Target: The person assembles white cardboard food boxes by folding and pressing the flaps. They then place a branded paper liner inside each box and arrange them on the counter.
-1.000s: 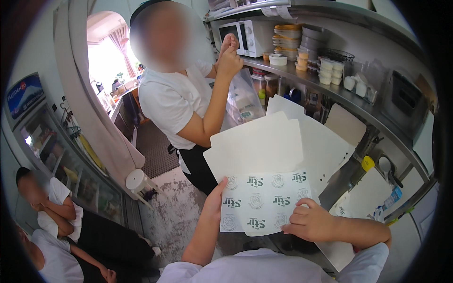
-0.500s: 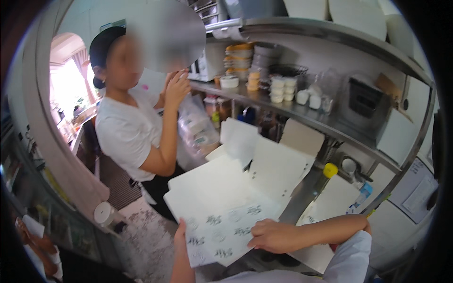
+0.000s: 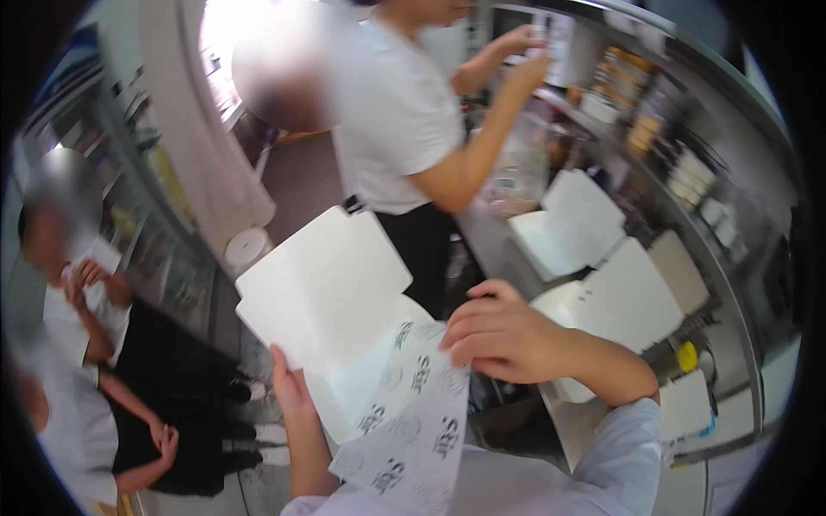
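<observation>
My left hand (image 3: 295, 389) grips the near left edge of an open white cardboard takeaway box (image 3: 331, 279), its lid raised away from me. Over the box's near part lies a sheet of white greaseproof paper (image 3: 400, 430) with a dark repeated print, hanging toward my body. At the sheet's right corner, my right hand (image 3: 508, 337) has its fingers closed on the paper, its thumb side raised. Two more open white boxes, a farther one (image 3: 578, 219) and a nearer one (image 3: 632, 292), stand on the counter to the right.
A co-worker (image 3: 404, 112) in a white top stands ahead at the counter (image 3: 564, 421), hands raised. Two other people (image 3: 82, 396) are at the left by a glass-fronted cabinet (image 3: 151, 224). A white bucket (image 3: 248, 248) is beyond the box. Stacked tubs (image 3: 624, 73) fill the shelf at right.
My view has turned left, bringing the people at left further in. My right hand has lifted the paper's corner off the box, and the sheet now sits askew.
</observation>
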`<state>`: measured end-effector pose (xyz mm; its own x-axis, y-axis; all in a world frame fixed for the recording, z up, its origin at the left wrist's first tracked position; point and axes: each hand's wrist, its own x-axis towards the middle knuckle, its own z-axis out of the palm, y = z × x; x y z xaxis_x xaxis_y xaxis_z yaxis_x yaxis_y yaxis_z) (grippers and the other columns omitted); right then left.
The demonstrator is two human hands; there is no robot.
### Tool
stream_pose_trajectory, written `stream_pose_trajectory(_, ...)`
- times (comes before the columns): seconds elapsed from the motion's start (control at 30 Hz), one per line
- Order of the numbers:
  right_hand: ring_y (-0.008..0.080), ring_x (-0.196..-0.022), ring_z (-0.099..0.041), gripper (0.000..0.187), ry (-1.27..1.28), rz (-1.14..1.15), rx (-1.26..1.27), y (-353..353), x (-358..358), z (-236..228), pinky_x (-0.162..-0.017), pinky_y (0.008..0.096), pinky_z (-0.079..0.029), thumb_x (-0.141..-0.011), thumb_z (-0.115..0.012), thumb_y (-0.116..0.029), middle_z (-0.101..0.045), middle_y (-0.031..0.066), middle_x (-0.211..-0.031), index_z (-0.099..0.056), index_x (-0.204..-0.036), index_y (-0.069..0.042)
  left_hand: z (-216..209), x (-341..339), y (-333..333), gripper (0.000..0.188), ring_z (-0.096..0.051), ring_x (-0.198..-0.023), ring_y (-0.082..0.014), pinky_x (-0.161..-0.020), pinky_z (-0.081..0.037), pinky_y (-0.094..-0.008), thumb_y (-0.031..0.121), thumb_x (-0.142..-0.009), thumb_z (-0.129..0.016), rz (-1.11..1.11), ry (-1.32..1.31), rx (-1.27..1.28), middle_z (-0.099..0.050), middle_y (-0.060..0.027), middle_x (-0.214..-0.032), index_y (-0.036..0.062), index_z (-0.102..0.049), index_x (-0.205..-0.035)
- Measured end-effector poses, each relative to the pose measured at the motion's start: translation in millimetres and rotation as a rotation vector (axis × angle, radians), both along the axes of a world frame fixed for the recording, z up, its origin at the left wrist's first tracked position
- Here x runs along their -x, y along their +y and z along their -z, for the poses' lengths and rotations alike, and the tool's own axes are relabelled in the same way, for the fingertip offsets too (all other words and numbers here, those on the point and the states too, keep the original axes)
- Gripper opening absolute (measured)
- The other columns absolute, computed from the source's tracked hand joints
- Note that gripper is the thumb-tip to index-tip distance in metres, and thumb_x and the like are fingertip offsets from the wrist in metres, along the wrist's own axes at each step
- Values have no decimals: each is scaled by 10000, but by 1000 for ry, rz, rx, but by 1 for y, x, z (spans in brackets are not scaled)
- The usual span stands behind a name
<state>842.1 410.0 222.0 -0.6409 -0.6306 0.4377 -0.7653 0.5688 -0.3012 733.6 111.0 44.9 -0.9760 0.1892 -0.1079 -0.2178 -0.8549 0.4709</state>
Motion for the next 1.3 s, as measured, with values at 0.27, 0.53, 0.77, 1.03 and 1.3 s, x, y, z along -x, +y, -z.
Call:
stream_pose_trajectory(0.27,238,-792,-494,222,208,375,78,-99,167,58,-748,349,-378,-627,-651,-28,-461,50,-770,-661,-808,-156,27,143,-100,505,-478,-1178,-237,-1004,-368,-369,372,-963,-415,48,-42,126,-504,-131,-1286,5,-401,-1309)
stream_pose_trajectory(0.53,54,-676,-538,175,-743,344,660,-123,286,137,-634,200,-425,-789,-509,58,-609,23,-757,-608,-909,-22,30,261,-137,427,-542,-1081,-186,-930,-415,-311,306,-958,-460,-30,-41,369,-562,-123,-1200,-36,-486,-1211)
stream_pose_trajectory(0.77,7,-643,-435,141,-858,391,890,-112,312,182,-524,171,-328,-842,-605,-34,-515,-48,-777,-522,-955,-48,35,277,-123,390,-589,-990,-195,-869,-458,-322,292,-947,-485,-23,-197,450,-601,-125,-1120,-27,-514,-1170)
stream_pose_trajectory(1.03,149,-946,-593,605,-827,130,1353,-116,327,182,-814,251,-440,-851,-514,73,-623,151,-1027,-224,-1357,-86,41,285,-117,343,-605,-949,-203,-846,-483,-338,293,-941,-495,-208,-162,551,-616,-100,-1066,4,-524,-1124)
stream_pose_trajectory(1.3,163,-978,-613,815,-688,178,1608,-106,342,138,-876,292,-453,-835,-535,75,-634,134,-1067,-50,-1460,-117,37,362,-94,485,-592,-993,-238,-847,-491,-365,361,-959,-434,5,39,549,-573,-145,-1151,-40,-443,-1231)
